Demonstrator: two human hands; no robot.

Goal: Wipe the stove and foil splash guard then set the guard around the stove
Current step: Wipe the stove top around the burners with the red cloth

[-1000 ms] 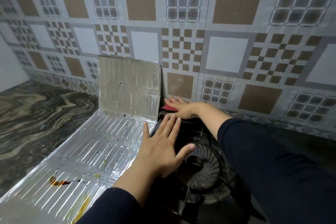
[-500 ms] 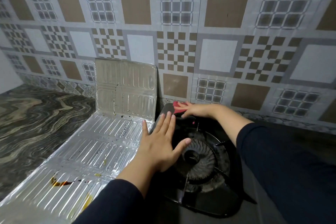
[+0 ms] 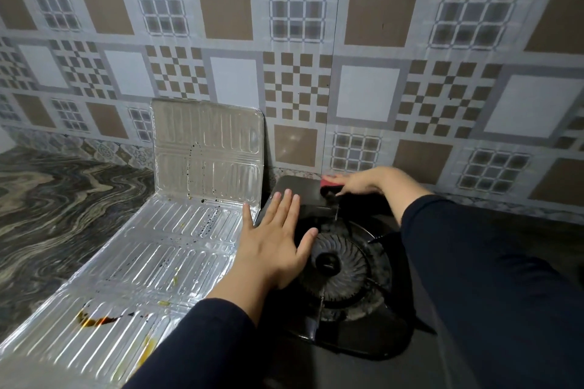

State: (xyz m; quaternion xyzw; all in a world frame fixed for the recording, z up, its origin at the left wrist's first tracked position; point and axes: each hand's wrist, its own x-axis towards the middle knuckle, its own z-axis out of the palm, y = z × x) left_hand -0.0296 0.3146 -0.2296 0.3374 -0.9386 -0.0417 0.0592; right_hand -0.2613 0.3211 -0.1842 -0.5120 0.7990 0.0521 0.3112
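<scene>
Currently I am wiping the stove (image 3: 341, 265): right hand (image 3: 357, 181) pressing the red cloth (image 3: 328, 181) at its back edge, left hand (image 3: 275, 246) lying flat, fingers spread. Next, I judge, I am turning to the stained foil guard (image 3: 151, 262).

Black stove (image 3: 344, 265); stained foil guard (image 3: 151, 262) beside, seemingly touching

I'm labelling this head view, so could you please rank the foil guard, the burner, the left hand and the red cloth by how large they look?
1. Foil guard
2. Burner and left hand: look alike, and the hand is nearer the camera, so unranked
3. Red cloth, mostly hidden under the right hand
</scene>
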